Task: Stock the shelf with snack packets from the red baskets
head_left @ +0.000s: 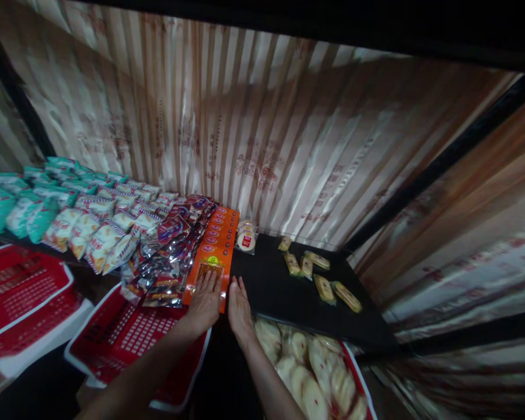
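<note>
My left hand [206, 302] lies flat with fingers stretched out on the near end of a row of orange packets [214, 248] on a dark shelf [271, 286]. Close beside it, my right hand [238, 309] has straight fingers pressed against the right edge of that orange row. Shiny red and silver packets [168, 256] lie just left of the orange row.
White-and-red packets [91, 230] and teal packets [26, 201] fill the shelf's left. Several small yellow snack bars [321, 277] and round wrapped cakes [246, 238] lie to the right. Red baskets [126, 338] stand below left; another holds pale round snacks [306, 373]. Striped foil backs the shelf.
</note>
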A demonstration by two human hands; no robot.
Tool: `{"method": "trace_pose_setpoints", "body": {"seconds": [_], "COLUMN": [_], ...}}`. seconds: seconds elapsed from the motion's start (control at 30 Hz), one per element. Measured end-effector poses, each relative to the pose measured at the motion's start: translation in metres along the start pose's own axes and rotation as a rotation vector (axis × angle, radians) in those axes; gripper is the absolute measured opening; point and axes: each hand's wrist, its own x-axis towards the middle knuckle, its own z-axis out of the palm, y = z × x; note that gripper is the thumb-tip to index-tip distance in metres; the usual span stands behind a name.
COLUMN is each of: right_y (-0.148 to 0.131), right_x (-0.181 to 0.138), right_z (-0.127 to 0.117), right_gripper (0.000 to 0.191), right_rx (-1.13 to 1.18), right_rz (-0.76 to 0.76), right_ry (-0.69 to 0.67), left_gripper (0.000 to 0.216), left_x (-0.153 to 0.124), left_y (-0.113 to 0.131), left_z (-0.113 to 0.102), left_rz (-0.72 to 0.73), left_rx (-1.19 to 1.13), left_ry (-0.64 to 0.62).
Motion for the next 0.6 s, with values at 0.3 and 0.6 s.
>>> {"method": "trace_pose_setpoints", "body": {"seconds": [0.3,0.6], "right_y": [-0.002,-0.002], "right_x": [-0.001,0.000], "right_z": [-0.003,-0.004], "right_gripper": [0.075,0.079], "right_rx": [0.066,0.080], "right_rz": [0.001,0.011], "right_ry": [-0.003,-0.008], "left_gripper": [0.048,0.049], "left_x": [-0.003,-0.001], "left_y": [0.003,0.007], "left_z": [0.000,-0.013], "left_rz": [-0.018,-0.028], "left_rx": [-0.026,-0.088], "left_ry": [-0.003,-0.105]}}
